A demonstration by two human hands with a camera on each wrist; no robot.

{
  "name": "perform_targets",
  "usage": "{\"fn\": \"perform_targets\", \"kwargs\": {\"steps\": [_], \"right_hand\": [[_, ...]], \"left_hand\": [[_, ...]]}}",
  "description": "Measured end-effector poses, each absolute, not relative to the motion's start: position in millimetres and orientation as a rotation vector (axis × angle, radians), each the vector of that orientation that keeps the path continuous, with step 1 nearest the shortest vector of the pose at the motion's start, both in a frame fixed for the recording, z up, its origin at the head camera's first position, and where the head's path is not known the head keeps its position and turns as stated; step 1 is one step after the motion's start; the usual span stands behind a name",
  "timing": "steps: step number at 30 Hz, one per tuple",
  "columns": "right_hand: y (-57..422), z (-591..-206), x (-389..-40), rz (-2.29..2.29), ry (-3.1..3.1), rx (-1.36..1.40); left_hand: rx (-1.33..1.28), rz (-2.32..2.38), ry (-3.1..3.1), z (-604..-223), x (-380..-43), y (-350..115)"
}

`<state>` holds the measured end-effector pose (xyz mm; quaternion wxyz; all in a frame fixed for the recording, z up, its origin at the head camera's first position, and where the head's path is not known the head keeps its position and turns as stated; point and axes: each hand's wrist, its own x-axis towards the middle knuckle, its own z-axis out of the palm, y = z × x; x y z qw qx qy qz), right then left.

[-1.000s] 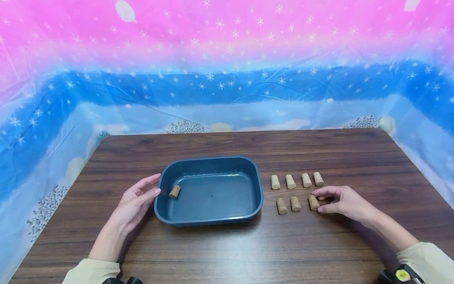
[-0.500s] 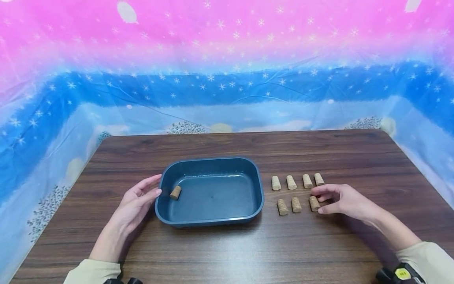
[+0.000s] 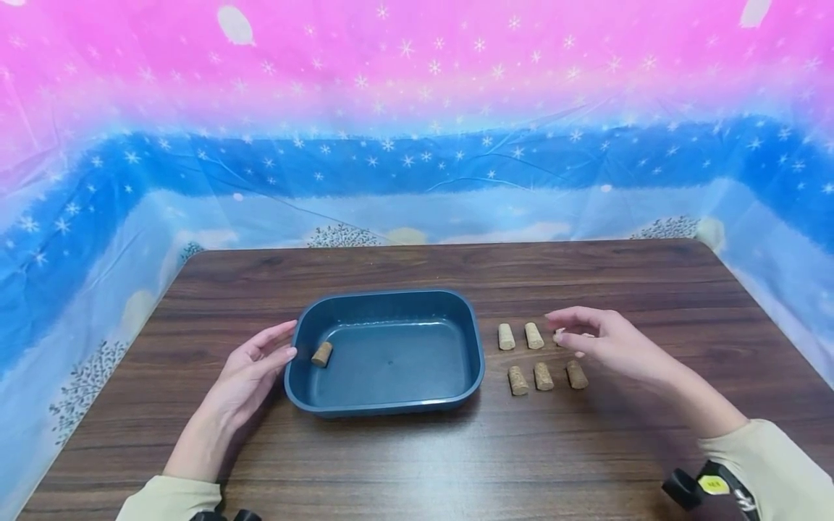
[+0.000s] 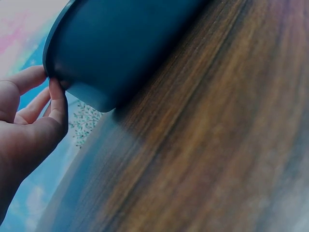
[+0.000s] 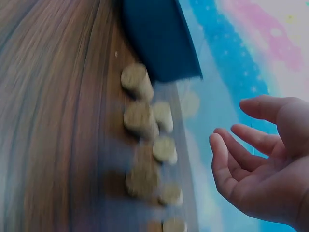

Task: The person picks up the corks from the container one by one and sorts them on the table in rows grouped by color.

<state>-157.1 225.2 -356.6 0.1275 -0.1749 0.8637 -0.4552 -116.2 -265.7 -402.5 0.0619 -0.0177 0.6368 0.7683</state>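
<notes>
My left hand (image 3: pixel 250 373) holds the left rim of a dark blue plastic basin (image 3: pixel 391 407), thumb and fingers at its edge in the left wrist view. One brown cork stopper (image 3: pixel 322 354) lies inside, near that end. My right hand (image 3: pixel 615 347), fingers apart and holding nothing, hovers over the right end of the back row of pale cork stoppers (image 3: pixel 506 336), partly hiding the corks there. In front lies a row of three darker corks, the rightmost dark cork (image 3: pixel 576 375) just below the hand. In the right wrist view the corks (image 5: pixel 141 181) stand apart from the fingers.
A dark wood-grain table (image 3: pixel 417 463) carries everything. Behind it and at both sides hangs a pink and blue snowflake cloth (image 3: pixel 417 159). The basin's right wall stands close to the left ends of the cork rows.
My right hand has left the rightmost dark cork, which stays on the table, and moved up and left over the back row. The left hand and basin have not moved.
</notes>
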Motion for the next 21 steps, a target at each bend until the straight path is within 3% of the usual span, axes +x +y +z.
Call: {"fn": "perform_targets", "kwargs": {"steps": [21], "right_hand": [[90,-348,-154,-1.538,2.349,-0.56]], "left_hand": [[-0.079,2.305,1.935,-402,-116,-267]]}}
